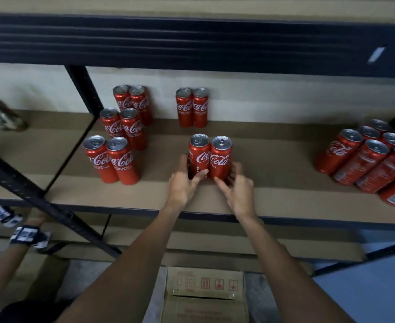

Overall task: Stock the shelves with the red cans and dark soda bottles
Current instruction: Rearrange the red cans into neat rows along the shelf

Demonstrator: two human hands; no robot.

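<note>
Pressing two red cans (210, 157) together near the shelf's (280, 194) front edge, the left hand (184, 184) and right hand (237, 188) curl fingers round one each, apparently lining them up with the pair (192, 108) at the back edge.

The left hand (183, 183) and right hand (236, 190) held an upright, touching pair of tall red aluminium cola cans (210, 157) on the brown fibreboard shelf (285, 183). Three more can pairs (119, 134) stood left of that pair, a lone pair (191, 107) behind it, a packed cluster (378, 159) to its right.
</note>
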